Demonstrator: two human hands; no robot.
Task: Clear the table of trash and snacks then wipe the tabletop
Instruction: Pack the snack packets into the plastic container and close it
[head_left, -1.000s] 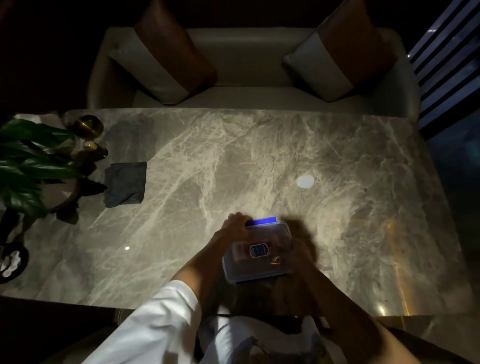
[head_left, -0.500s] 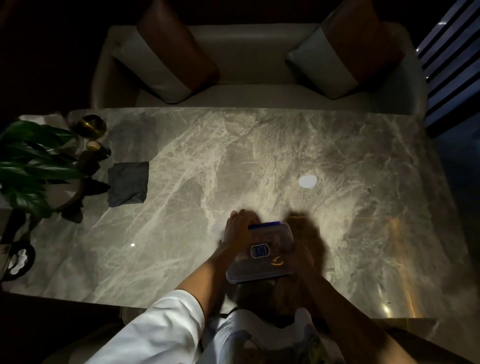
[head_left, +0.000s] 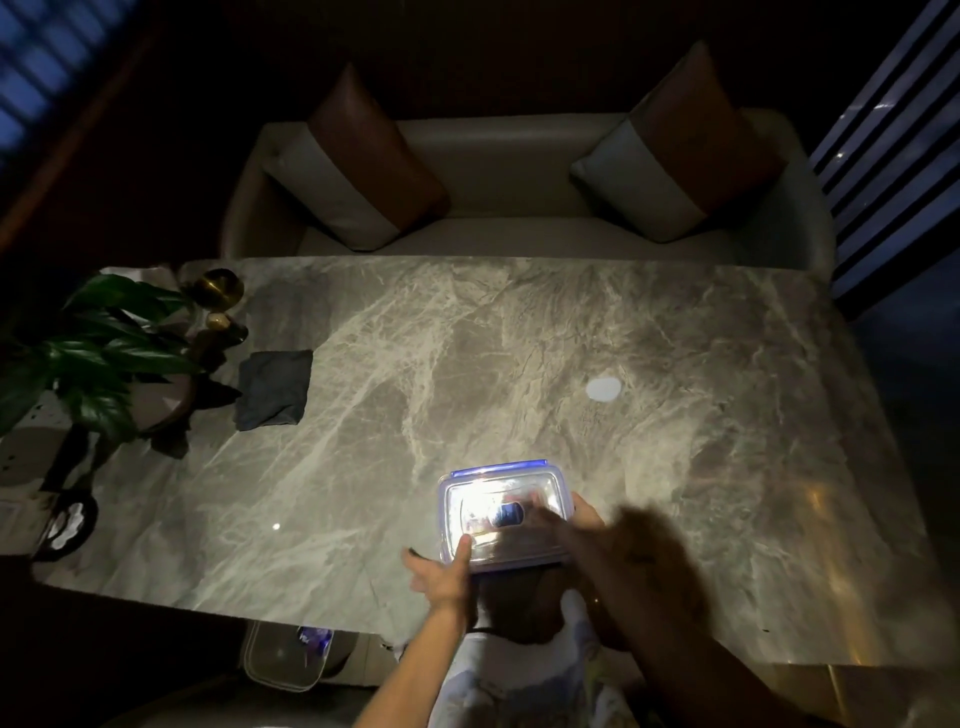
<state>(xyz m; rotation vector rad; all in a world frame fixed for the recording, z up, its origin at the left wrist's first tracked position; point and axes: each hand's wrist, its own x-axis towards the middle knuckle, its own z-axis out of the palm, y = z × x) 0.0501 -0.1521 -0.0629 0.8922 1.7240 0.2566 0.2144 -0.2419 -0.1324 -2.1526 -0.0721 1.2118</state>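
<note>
A clear plastic container (head_left: 498, 499) with a blue-edged lid sits near the front edge of the grey marble table (head_left: 467, 338), its lid shining in the light. My left hand (head_left: 441, 571) grips its near left corner, thumb on the lid. My right hand (head_left: 587, 525), dark in shadow, holds the right side with fingers across the lid. A folded grey cloth (head_left: 275, 389) lies flat at the table's left. A small white spot (head_left: 602, 388) shows on the marble past the container; I cannot tell whether it is a scrap or a reflection.
A second clear container (head_left: 283, 657) sits below the table's front edge at the left. A leafy plant (head_left: 93, 353) and brass ornaments (head_left: 218, 291) crowd the left end. A beige sofa (head_left: 509, 171) with two cushions stands behind the table. The room is dim.
My left hand has slid from the container's far left corner to its near left corner. My right hand now reaches over the lid. The lid now glares in the light.
</note>
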